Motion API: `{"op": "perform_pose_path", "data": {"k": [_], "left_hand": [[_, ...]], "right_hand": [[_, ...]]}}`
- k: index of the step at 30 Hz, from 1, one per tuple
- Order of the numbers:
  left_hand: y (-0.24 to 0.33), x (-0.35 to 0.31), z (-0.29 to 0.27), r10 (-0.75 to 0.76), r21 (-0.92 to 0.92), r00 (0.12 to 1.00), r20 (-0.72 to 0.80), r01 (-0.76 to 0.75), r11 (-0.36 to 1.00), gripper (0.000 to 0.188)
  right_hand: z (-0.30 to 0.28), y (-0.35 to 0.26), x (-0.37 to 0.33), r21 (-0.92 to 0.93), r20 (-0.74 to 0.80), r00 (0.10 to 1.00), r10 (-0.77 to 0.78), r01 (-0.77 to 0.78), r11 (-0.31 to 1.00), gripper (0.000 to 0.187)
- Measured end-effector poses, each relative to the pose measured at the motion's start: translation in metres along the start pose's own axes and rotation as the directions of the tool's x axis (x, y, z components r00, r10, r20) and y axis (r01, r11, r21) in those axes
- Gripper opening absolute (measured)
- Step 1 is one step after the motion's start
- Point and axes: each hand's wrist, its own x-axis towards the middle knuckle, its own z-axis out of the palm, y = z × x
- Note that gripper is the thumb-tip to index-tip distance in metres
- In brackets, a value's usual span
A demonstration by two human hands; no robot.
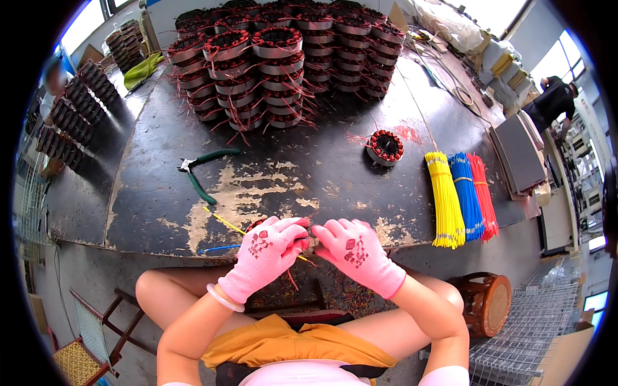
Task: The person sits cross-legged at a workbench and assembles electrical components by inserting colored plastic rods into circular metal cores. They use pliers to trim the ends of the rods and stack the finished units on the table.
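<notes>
Both my hands wear pink gloves with a dark red print and meet at the table's front edge. My left hand [270,251] is closed, its fingers bent over thin leads; its palm largely hides a wound stator coil [255,224]. A yellow wire [225,221] and a blue wire [220,248] stick out to the left from under it. My right hand [353,248] is closed too, thumb and fingertips pinched together, almost touching the left fingertips. What lies between its fingertips is too small to make out. Green-handled cutting pliers [187,165] lie open beyond my left hand.
Stacked stators [277,71] fill the table's far middle; one stator [385,148] stands alone. Yellow [445,199], blue [466,196] and red wire bundles [483,196] lie at right. A stool [483,303] stands by my right knee. People are at far left and right.
</notes>
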Motion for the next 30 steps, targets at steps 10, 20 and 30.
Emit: {"op": "perform_pose_path", "data": {"k": [10,20,30], "left_hand": [[-0.001,0.000,-0.006,0.021,-0.035,0.999,0.048,-0.020,0.999,0.011],[0.001,-0.001,0.001,0.009,-0.011,1.000,0.025,-0.008,1.000,0.010],[-0.002,-0.004,-0.005,0.065,0.024,0.996,0.055,-0.066,0.998,0.012]], "right_hand": [[0.012,-0.005,0.006,0.764,0.645,0.726,0.239,-0.620,-0.179,0.038],[0.016,-0.014,-0.008,-0.034,-0.289,0.957,0.034,-0.046,0.998,0.027],[0.018,-0.011,-0.015,0.817,-0.052,0.841,0.539,-0.274,0.507,0.016]]}}
